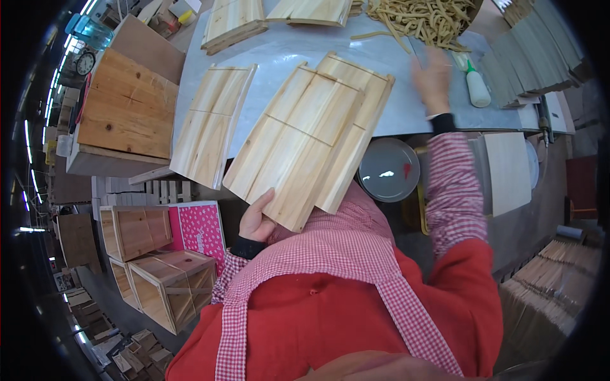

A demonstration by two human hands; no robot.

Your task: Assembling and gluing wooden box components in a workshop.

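My left hand grips the near edge of a pale wooden panel, thumb on top and fingers underneath. The panel tilts over my lap and has a thin groove across it. Partly beneath it on the right lies a second similar panel. Another grooved panel rests apart at the left table edge. My right hand is over the table, smeared by motion, so its fingers cannot be read. It is close to a heap of tan strips and a white squeeze bottle with a green tip.
Stacked panels stand at the back of the grey table. A wooden box is at the left. A round grey basin sits below the front edge. Grey boards are stacked at right. Wooden crates stand at lower left.
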